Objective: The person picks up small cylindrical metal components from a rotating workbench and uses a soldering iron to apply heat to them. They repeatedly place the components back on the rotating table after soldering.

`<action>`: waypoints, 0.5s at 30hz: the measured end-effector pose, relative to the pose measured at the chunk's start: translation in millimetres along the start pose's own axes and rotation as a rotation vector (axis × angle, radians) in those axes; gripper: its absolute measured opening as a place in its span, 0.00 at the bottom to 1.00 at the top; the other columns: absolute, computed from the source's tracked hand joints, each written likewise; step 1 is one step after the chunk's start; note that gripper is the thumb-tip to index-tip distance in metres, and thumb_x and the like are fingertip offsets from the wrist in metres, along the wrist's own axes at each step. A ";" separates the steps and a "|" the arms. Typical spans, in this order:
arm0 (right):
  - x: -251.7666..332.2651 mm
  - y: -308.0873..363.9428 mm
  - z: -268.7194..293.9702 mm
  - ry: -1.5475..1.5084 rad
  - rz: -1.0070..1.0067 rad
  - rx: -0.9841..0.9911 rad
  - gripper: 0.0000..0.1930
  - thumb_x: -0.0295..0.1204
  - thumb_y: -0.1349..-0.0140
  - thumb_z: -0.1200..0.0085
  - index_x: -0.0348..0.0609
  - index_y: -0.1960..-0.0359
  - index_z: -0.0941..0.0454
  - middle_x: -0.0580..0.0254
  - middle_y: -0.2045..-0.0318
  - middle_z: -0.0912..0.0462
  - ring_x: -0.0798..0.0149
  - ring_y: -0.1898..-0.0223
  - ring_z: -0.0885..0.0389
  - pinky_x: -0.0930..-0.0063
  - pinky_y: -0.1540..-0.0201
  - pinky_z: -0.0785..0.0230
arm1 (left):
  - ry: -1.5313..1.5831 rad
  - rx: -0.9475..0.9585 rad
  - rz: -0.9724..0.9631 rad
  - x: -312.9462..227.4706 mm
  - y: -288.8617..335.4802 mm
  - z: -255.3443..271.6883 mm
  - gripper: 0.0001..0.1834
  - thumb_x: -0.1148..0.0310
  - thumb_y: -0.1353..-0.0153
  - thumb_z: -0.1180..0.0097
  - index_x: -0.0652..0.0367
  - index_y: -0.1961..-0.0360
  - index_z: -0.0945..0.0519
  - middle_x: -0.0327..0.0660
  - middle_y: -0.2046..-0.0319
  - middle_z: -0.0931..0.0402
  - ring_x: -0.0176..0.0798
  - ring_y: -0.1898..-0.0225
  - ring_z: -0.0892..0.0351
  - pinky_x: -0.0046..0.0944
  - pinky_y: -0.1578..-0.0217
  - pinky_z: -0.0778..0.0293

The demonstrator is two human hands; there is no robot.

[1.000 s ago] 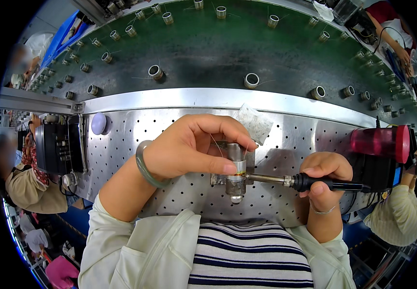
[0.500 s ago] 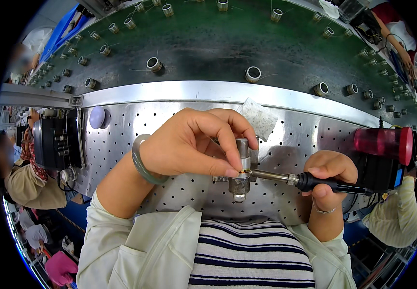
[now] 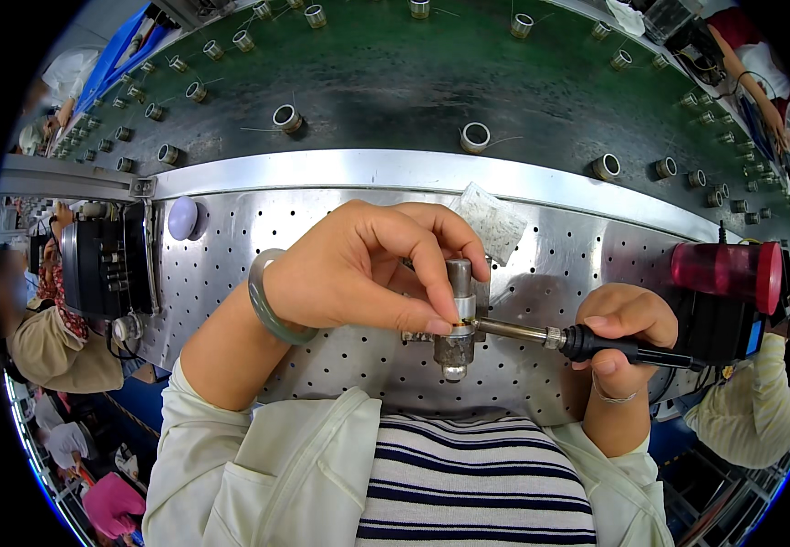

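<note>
A metal ring [image 3: 464,307] sits around an upright-looking steel post [image 3: 458,273], above a darker rounded metal base [image 3: 454,351]. My left hand [image 3: 368,264] is closed beside it, thumb and index fingertips pinched at the ring's left side. Anything between those fingertips is too small to make out. Its other fingers curl behind the post. In my right hand [image 3: 628,328] is a soldering iron [image 3: 587,343], gripped by its black handle. The iron's metal shaft points left, and its tip meets the ring's lower right side, close to my left fingertips.
A perforated metal worktop [image 3: 541,374] lies beneath my hands. Behind its metal rail [image 3: 368,170], a green belt [image 3: 377,100] carries several wired metal rings. A black device [image 3: 108,269] and a lilac rounded object [image 3: 182,219] stand left; a translucent red container [image 3: 723,272] stands right. A crumpled sheet [image 3: 491,223] lies behind the post.
The whole view has shifted very slightly. Both hands and the soldering iron keep almost the same position against the ring.
</note>
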State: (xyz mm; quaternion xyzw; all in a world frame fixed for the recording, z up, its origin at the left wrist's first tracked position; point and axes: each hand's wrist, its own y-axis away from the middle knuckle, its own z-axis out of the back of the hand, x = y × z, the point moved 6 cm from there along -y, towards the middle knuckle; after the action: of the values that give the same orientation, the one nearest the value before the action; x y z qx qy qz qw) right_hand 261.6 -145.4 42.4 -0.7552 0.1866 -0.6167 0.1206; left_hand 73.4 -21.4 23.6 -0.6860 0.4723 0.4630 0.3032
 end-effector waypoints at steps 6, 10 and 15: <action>1.6 -1.0 0.7 0.046 0.019 0.040 0.14 0.20 0.56 0.33 0.29 0.67 0.22 0.54 0.79 0.20 0.65 0.82 0.24 0.77 0.78 0.34 | -0.032 0.072 -0.029 1.1 -1.0 1.8 0.13 0.84 0.55 0.33 0.62 0.66 0.15 0.54 0.53 0.25 0.42 0.51 0.25 0.37 0.50 0.28; 3.0 -2.3 0.6 0.075 0.041 0.063 0.14 0.20 0.56 0.33 0.29 0.67 0.22 0.54 0.79 0.20 0.64 0.82 0.24 0.77 0.79 0.34 | 0.102 0.006 0.107 1.6 -2.3 -1.1 0.24 0.83 0.51 0.36 0.67 0.49 0.22 0.55 0.54 0.23 0.37 0.54 0.23 0.28 0.60 0.24; 2.6 -2.6 0.3 0.089 0.050 0.072 0.14 0.21 0.56 0.32 0.30 0.68 0.22 0.54 0.80 0.20 0.64 0.83 0.24 0.77 0.79 0.34 | 0.131 0.027 0.173 5.3 -3.0 -1.7 0.31 0.83 0.49 0.37 0.72 0.42 0.30 0.52 0.58 0.20 0.32 0.59 0.20 0.23 0.65 0.24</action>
State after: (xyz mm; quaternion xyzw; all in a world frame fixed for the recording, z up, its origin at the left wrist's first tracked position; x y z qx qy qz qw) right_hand 262.7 -144.2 45.7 -0.7173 0.1884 -0.6527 0.1545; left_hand 77.5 -23.7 19.3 -0.6673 0.5546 0.4353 0.2398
